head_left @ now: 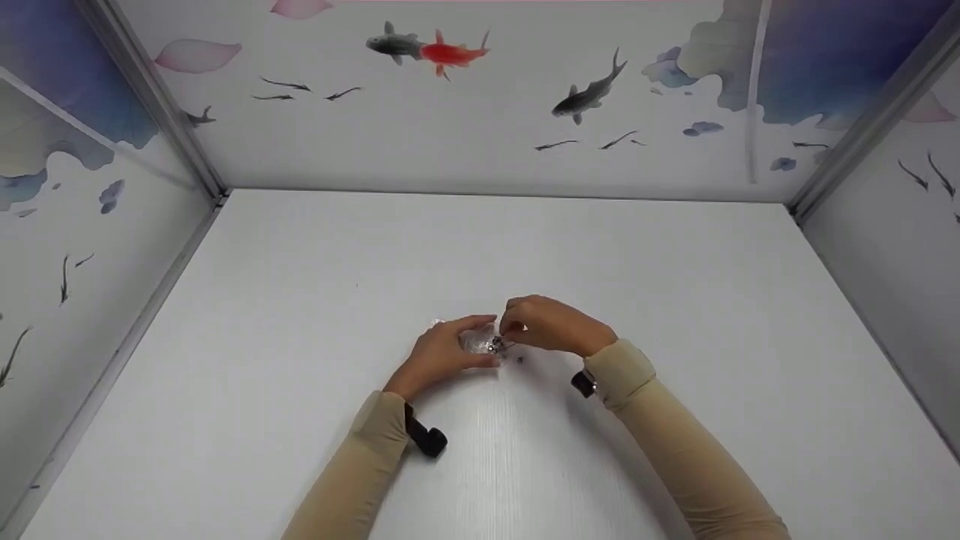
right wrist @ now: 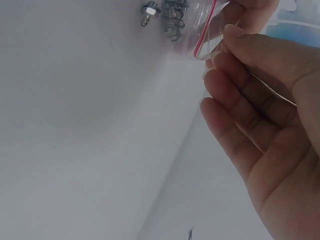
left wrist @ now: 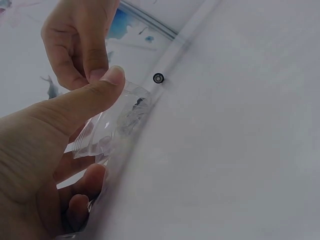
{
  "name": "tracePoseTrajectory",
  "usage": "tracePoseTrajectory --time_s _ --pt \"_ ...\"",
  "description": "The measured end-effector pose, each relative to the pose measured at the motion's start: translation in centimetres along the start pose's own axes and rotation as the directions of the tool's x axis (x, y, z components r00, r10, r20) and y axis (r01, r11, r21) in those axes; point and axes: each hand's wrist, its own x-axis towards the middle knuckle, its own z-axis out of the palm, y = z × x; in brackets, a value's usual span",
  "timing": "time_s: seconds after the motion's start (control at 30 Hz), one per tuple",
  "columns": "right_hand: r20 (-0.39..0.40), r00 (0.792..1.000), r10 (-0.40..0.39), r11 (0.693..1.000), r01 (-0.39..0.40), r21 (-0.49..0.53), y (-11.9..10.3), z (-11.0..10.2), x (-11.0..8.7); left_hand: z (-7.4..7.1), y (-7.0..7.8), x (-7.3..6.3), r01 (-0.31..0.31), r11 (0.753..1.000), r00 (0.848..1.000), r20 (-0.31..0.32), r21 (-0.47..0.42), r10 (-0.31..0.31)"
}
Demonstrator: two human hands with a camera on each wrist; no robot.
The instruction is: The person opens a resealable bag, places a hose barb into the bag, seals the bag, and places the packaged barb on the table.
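A small clear zip bag (head_left: 476, 341) with a red stripe (right wrist: 205, 30) at its seal lies between both hands, low over the white table. My left hand (head_left: 437, 351) holds it, thumb on one side and fingers curled on the other. At the bag's mouth edge, my right hand (head_left: 557, 324) pinches the plastic between thumb and forefinger, its other fingers loosely bent. Several shiny metal fittings (right wrist: 174, 21) cluster at the bag. One loose metal fitting (right wrist: 150, 11), with a hex collar and narrow tip, is on the table beside it; the left wrist view shows this fitting (left wrist: 158, 78) end-on.
The white tabletop (head_left: 637, 262) spreads around the hands. Printed panels with fish and petals stand behind (head_left: 480, 127) and at both sides. A black wrist camera (head_left: 429, 441) sits on the left wrist, another camera (head_left: 583, 383) on the right.
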Motion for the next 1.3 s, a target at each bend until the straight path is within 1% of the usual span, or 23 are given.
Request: tracePoseTrajectory --time_s 0.13,0.3,0.37,0.6,0.9,1.03,1.3 --pt "0.002 1.0 0.002 1.0 -0.002 -0.005 -0.2 -0.2 0.0 0.0 0.0 0.0 -0.003 1.0 1.0 -0.002 0.001 0.003" --pt "0.003 1.0 -0.002 1.0 0.002 0.003 -0.2 -0.3 -0.3 0.0 0.1 -0.1 0.015 1.0 1.0 0.008 -0.006 -0.015" --pt "0.011 1.0 0.003 1.0 -0.003 0.003 -0.1 -0.4 -0.4 -0.1 0.1 0.0 0.012 1.0 1.0 0.006 -0.002 -0.012" --pt "0.096 0.994 0.059 0.998 -0.061 0.013 0.5 -0.3 -1.0 -0.3 0.2 0.0 0.009 1.0 1.0 -0.01 0.008 -0.009" --pt "0.108 0.993 0.054 0.995 -0.062 0.075 1.3 0.7 -2.0 0.0 0.1 0.0 -0.01 1.0 1.0 0.004 0.009 0.01" --pt "0.114 0.992 0.058 0.995 -0.068 0.079 1.5 1.1 -2.1 0.1 0.0 0.0 -0.015 1.0 1.0 0.003 0.011 0.015" --pt "0.115 0.992 0.06 0.995 -0.069 0.077 1.5 1.8 -1.9 0.0 0.1 0.0 -0.007 1.0 1.0 0.006 0.009 0.006"
